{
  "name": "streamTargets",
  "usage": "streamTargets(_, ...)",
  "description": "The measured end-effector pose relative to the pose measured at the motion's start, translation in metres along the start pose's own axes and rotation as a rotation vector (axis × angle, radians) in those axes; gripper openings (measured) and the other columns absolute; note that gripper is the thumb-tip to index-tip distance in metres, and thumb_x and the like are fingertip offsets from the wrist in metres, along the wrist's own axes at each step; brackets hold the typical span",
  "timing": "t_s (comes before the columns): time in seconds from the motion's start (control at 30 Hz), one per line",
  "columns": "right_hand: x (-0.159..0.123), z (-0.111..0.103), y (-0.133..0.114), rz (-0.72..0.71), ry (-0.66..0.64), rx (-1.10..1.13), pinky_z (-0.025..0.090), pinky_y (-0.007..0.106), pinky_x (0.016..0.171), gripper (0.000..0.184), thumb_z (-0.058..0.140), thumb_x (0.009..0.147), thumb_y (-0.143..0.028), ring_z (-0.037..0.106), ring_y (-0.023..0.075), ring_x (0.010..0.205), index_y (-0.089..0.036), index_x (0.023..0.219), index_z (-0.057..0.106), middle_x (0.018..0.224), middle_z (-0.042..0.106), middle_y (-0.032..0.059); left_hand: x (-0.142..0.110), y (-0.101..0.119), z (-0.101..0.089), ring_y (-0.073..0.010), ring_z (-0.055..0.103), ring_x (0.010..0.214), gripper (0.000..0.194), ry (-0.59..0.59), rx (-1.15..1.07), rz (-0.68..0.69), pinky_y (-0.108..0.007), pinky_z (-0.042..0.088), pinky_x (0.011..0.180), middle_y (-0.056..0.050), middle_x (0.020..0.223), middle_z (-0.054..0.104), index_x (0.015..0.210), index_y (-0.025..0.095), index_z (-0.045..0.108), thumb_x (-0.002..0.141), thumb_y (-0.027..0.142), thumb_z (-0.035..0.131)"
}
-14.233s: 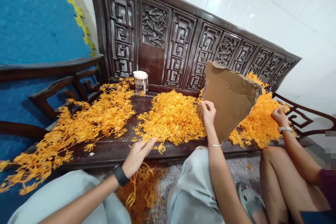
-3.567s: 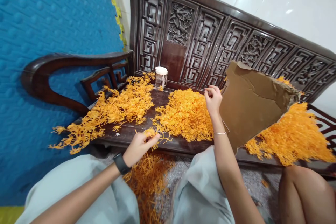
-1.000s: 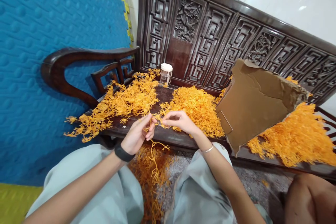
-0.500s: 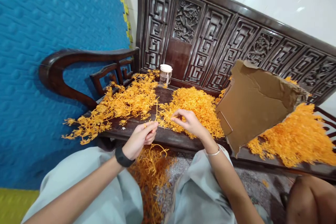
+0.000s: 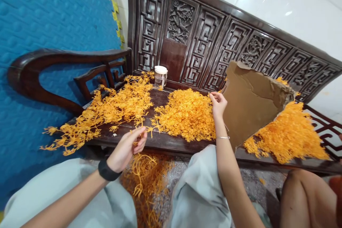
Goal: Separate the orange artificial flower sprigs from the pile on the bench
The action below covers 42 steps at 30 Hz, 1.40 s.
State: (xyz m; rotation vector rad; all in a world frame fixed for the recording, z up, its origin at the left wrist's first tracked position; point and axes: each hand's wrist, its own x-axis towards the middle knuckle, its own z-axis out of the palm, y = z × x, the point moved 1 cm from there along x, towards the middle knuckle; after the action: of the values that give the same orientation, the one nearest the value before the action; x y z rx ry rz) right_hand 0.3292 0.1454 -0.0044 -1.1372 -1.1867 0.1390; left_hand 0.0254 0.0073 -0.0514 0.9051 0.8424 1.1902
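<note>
My left hand (image 5: 131, 146), with a black band on the wrist, is closed on an orange plastic strand (image 5: 151, 128) whose thin branches stick out past the fingertips. Several strand ends dangle below that hand. My right hand (image 5: 219, 103) is raised at the right edge of the middle heap of small orange pieces (image 5: 191, 114), just left of the cardboard sheet (image 5: 251, 99). Its thumb and fingers are pinched together; whatever sits between them is too small to make out. Left of the middle heap lies a pile of orange branched strands (image 5: 107, 110).
Everything lies on a dark wooden bench (image 5: 171, 146) with a carved back. A lidded clear cup (image 5: 160, 77) stands by the backrest. Another orange heap (image 5: 296, 135) is right of the cardboard. Orange strands (image 5: 149, 185) cover the floor between my knees. Another person's knee (image 5: 301, 192) shows at lower right.
My right hand has moved away from my left, up and right across the middle heap to beside the cardboard. My left hand keeps hold of the strand. The view has shifted slightly.
</note>
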Motion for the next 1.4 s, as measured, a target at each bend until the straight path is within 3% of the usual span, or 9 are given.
streamTargets(0.2,0.014,0.014,0.013,0.037,-0.084,-0.066,0.041,0.024,0.060,0.021,0.058,0.065,-0.030,0.053,0.0119,0.061,-0.013,0.076,0.065,0.066,0.062,0.0022,0.004,-0.001,0.010,-0.0047,0.027,0.038,0.028,-0.013,-0.028,-0.034,-0.017,0.024,0.037,0.006,0.048,0.037,0.066,0.015,0.055,0.079,0.039,0.050)
streamTargets(0.57,0.017,0.021,0.016,-0.122,-0.276,-0.187,0.041,0.026,0.064,0.026,0.051,0.073,-0.029,0.052,0.0122,0.065,-0.015,0.088,0.068,0.085,0.067,0.0061,0.012,0.002,0.018,-0.0070,0.036,0.039,0.027,-0.048,-0.106,-0.045,-0.019,0.032,0.038,0.003,0.052,0.045,0.072,0.014,0.059,0.082,0.033,0.043)
streamTargets(0.77,0.008,0.011,0.004,-0.161,-0.040,-0.174,0.042,0.027,0.068,0.027,0.048,0.077,-0.030,0.052,0.0127,0.068,-0.015,0.091,0.066,0.085,0.064,0.0059,0.015,0.004,0.019,-0.0098,0.044,0.041,0.029,-0.080,-0.194,-0.055,-0.022,0.040,0.042,-0.001,0.061,0.056,0.079,0.012,0.061,0.084,0.029,0.038)
streamTargets(0.83,-0.008,0.012,-0.010,-0.159,-0.044,-0.101,0.043,0.027,0.069,0.028,0.046,0.079,-0.030,0.055,0.0141,0.075,-0.015,0.092,0.065,0.088,0.063,0.0065,0.017,0.005,0.019,-0.0103,0.045,0.042,0.029,-0.081,-0.246,-0.076,-0.023,0.040,0.042,-0.002,0.061,0.055,0.079,0.011,0.061,0.084,0.028,0.038)
streamTargets(0.97,-0.057,0.021,-0.053,-0.130,-0.347,0.076,0.044,0.028,0.072,0.024,0.046,0.081,-0.032,0.057,0.0147,0.079,-0.019,0.094,0.063,0.090,0.064,0.0053,0.019,0.008,0.019,-0.0101,0.044,0.040,0.031,-0.074,-0.336,-0.093,-0.023,0.039,0.039,-0.003,0.061,0.055,0.079,0.009,0.061,0.084,0.027,0.036)
streamTargets(1.07,-0.092,0.031,-0.080,-0.105,-0.768,0.135,0.044,0.028,0.072,0.024,0.049,0.081,-0.034,0.058,0.0137,0.077,-0.022,0.098,0.061,0.088,0.064,0.0032,0.019,0.011,0.018,-0.0104,0.044,0.040,0.031,-0.067,-0.375,-0.075,-0.023,0.038,0.039,-0.003,0.059,0.055,0.078,0.009,0.061,0.083,0.027,0.036)
streamTargets(1.2,-0.124,0.046,-0.088,-0.172,-1.289,0.079,0.043,0.026,0.067,0.023,0.055,0.077,-0.038,0.057,0.0126,0.072,-0.019,0.087,0.065,0.083,0.065,0.0023,0.019,0.014,0.015,-0.0107,0.042,0.039,0.032,-0.096,-0.424,-0.067,-0.022,0.038,0.040,-0.001,0.053,0.051,0.074,0.012,0.060,0.084,0.028,0.034)
streamTargets(1.3,-0.135,0.053,-0.083,-0.202,-1.418,0.047,0.042,0.024,0.064,0.024,0.056,0.076,-0.039,0.055,0.0113,0.067,-0.017,0.081,0.065,0.076,0.065,0.0019,0.017,0.015,0.011,-0.0104,0.041,0.038,0.038,-0.093,-0.457,-0.071,-0.022,0.037,0.040,-0.001,0.051,0.050,0.073,0.012,0.059,0.086,0.032,0.029)
streamTargets(1.4,-0.136,0.055,-0.081,-0.152,-1.397,0.099,0.042,0.023,0.065,0.024,0.054,0.078,-0.038,0.055,0.0111,0.069,-0.017,0.083,0.065,0.079,0.065,0.0021,0.015,0.016,0.006,-0.0109,0.041,0.038,0.047,-0.083,-0.482,-0.051,-0.022,0.036,0.040,-0.002,0.051,0.050,0.073,0.011,0.059,0.087,0.038,0.023)
